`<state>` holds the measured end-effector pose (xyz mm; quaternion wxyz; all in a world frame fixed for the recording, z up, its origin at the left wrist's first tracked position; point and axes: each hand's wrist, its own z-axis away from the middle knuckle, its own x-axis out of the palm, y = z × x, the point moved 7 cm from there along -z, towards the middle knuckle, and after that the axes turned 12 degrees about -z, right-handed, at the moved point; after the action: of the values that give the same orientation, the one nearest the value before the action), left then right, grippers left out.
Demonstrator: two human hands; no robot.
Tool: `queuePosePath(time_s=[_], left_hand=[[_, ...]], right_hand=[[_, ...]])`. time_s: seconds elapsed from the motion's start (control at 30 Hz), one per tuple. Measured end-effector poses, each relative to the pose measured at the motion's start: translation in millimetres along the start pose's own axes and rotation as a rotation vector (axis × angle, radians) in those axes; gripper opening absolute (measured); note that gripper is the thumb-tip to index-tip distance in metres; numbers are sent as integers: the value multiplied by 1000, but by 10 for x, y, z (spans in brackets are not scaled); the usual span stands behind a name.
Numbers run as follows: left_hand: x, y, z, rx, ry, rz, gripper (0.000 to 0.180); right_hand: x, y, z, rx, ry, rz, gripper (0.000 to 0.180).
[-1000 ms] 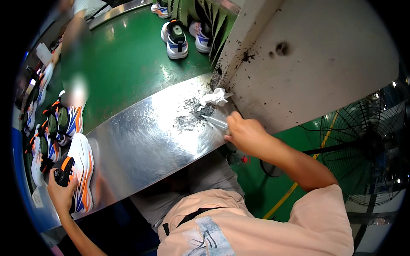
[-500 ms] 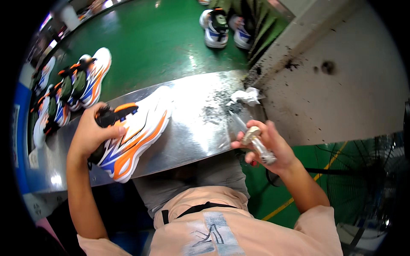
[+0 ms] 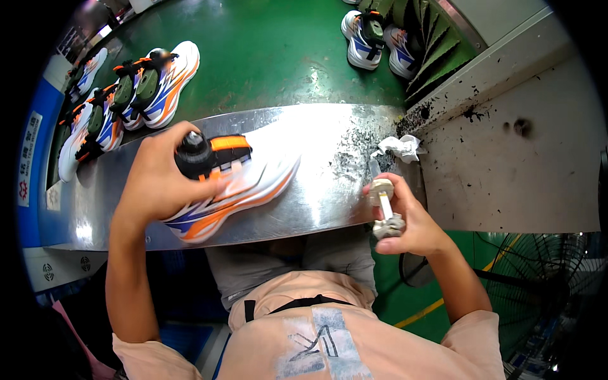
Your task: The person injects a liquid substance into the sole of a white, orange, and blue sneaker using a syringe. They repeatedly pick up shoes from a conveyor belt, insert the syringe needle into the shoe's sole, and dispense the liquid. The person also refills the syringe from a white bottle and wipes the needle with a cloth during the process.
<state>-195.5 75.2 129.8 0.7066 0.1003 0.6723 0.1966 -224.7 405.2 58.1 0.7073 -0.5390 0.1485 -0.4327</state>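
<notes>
Orange, white and blue, the sneaker (image 3: 234, 190) lies on its side on the shiny metal worktop (image 3: 316, 158), toe pointing to the person's right, with a black last (image 3: 193, 154) filling its opening. The left hand (image 3: 161, 180) is clamped over the heel end, fingers wrapped around the shoe's collar and the black last, pressing the shoe against the metal. The right hand (image 3: 408, 218) is closed around a small hand tool (image 3: 383, 206) with a pale round head at the top, a light shaft and a grey knobbly base; it is held upright just off the near edge of the worktop, close to the sneaker's toe but not touching it. A crumpled white rag (image 3: 400, 147) sits on the worktop's right end among dark specks and scrapings, just beyond the tool. Behind the worktop runs a green conveyor belt (image 3: 272, 57); a row of matching sneakers (image 3: 126, 95) on lasts stands at its left side, and another pair (image 3: 373, 41) rests farther back on the right beside a grey machine housing (image 3: 519, 145). A wire fan guard (image 3: 544, 285) shows on the floor to the lower right.
</notes>
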Motion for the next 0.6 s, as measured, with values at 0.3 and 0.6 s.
queuePosePath(time_s=[0.3, 0.6], left_hand=[[281, 251, 1226, 510, 543, -335, 60], [396, 127, 1454, 448, 595, -328, 14]], right_hand=[[152, -1, 173, 19, -209, 87, 128], [45, 10, -90, 12, -10, 149, 110]])
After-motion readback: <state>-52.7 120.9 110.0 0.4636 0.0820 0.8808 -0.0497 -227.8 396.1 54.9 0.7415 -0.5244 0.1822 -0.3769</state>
